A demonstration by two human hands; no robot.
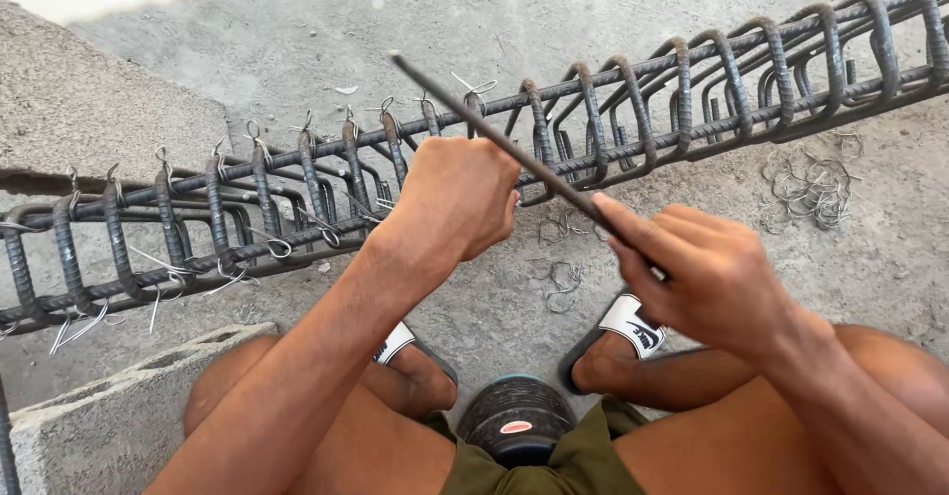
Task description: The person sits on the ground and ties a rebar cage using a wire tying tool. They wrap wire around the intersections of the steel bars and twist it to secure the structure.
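Observation:
A long rebar cage [297,189] of steel bars and bent stirrups lies across the concrete floor in front of me. My right hand [707,273] grips a thin dark metal rod [474,120] that points up and to the left over the cage. My left hand [455,199] is closed into a fist against the cage's near bar, next to a stirrup [539,139]; whatever it pinches is hidden. Thin tie wires stick up from the stirrup joints on the left part of the cage.
Loose wire ties [816,189] lie scattered on the floor to the right and between my feet. Grey concrete blocks sit at the lower left [109,406] and upper left [89,120]. My sandalled feet [623,332] and a dark round seat [514,416] are below.

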